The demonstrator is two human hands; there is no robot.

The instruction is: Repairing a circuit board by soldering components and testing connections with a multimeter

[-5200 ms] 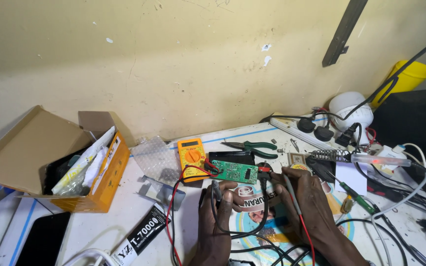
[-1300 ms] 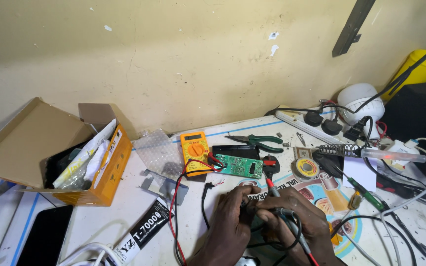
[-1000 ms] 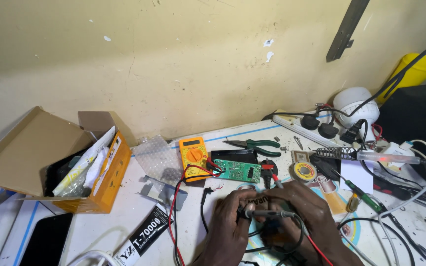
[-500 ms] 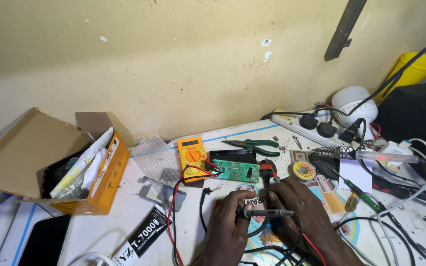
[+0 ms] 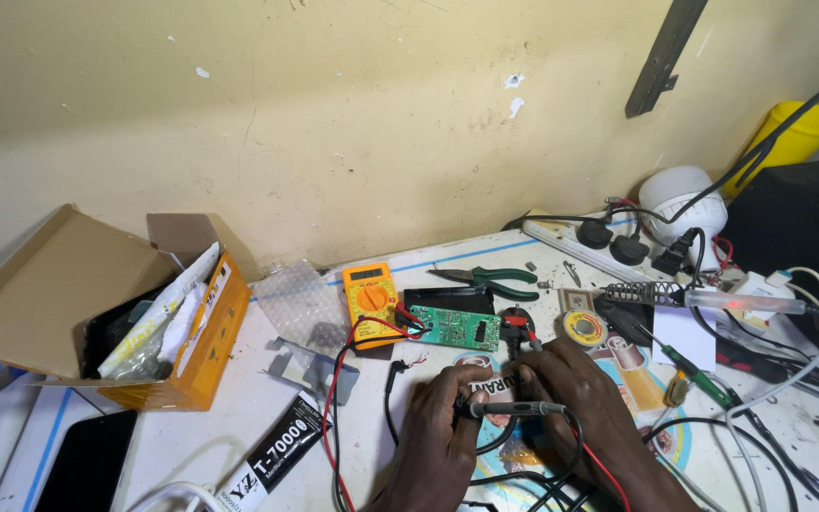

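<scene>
My left hand (image 5: 440, 431) and my right hand (image 5: 575, 398) lie close together on the bench, just in front of a green circuit board (image 5: 455, 328). Between them is a slim dark test probe (image 5: 514, 410), lying level. My left fingers pinch its left end and my right fingers close over its right end. A red lead (image 5: 604, 469) runs out from under my right palm. Red and black leads (image 5: 336, 379) go back to a yellow multimeter (image 5: 369, 301) left of the board. A black plug with red marks (image 5: 517, 332) sits by my right fingertips.
An open cardboard box (image 5: 68, 284) of packets stands at the left, with a dark phone (image 5: 87, 465) and a black tube (image 5: 272, 453) in front. Green-handled pliers (image 5: 490, 278), a solder reel (image 5: 583, 329), a soldering iron (image 5: 741, 301), a power strip (image 5: 580, 248) and tangled cables (image 5: 808, 379) crowd the right.
Both hands have come together lower on the bench and now hold the probe level between them. The view has shifted slightly; the board and the meter stay put.
</scene>
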